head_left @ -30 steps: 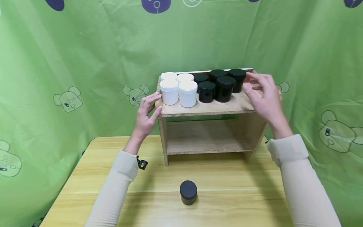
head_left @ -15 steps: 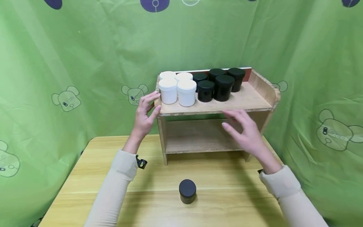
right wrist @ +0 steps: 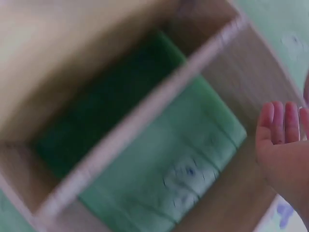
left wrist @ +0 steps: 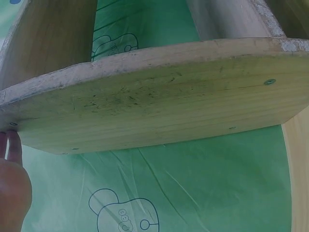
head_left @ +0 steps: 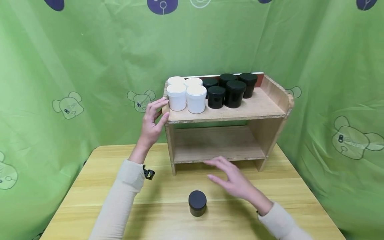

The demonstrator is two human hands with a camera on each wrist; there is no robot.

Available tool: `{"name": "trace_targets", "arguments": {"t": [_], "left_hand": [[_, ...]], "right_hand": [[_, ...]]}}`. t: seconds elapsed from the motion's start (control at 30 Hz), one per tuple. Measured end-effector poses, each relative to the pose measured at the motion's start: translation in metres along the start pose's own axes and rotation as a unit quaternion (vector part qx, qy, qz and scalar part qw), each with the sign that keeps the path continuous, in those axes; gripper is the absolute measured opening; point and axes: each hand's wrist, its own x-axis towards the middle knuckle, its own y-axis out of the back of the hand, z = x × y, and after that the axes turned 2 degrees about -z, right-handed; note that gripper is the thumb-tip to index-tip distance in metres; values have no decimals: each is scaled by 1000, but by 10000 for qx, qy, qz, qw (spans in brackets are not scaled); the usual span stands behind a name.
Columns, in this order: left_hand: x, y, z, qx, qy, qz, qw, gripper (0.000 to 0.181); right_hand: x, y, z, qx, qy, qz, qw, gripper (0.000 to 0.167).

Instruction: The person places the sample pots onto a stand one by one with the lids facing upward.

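A two-tier wooden shelf (head_left: 258, 108) stands on the table. My left hand (head_left: 151, 126) holds its upper left corner, fingers at the side panel and thumb at the front edge. In the left wrist view, fingertips (left wrist: 13, 145) touch the outer face of the side panel (left wrist: 159, 101). Over the table, in front of the shelf, my right hand (head_left: 234, 181) hovers with fingers spread and nothing in them. Below and to its left, one lidded black jar (head_left: 197, 204) stands upright on the table. The right wrist view is blurred; the right hand (right wrist: 285, 150) shows at its right edge.
On the top tier, several white jars (head_left: 196, 100) stand at the left, with several black jars (head_left: 235, 95) beside them. The lower tier (head_left: 216, 143) is bare wood. A green curtain (head_left: 90, 53) surrounds the wooden table (head_left: 99, 186).
My right hand has come from beside the black jars at the shelf's right, down and left, to above the table near the lone black jar. The left hand has stayed at the corner.
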Motion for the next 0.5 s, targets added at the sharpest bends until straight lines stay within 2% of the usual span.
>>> {"name": "trace_targets", "arguments": {"t": [0.23,0.37,0.5], "left_hand": [[-1,0,-2,-38,42,-33,10000,40],[0,1,-3,-16,51,-38,10000,40],[1,1,-2,5,17,-27,10000,40]], "right_hand": [[-17,-40,10,369,-254,-976,9942,52],[-23,-54,14,506,-421,-1558,9856,58],[-25,-61,16,606,-539,-1900,9784,61]]}}
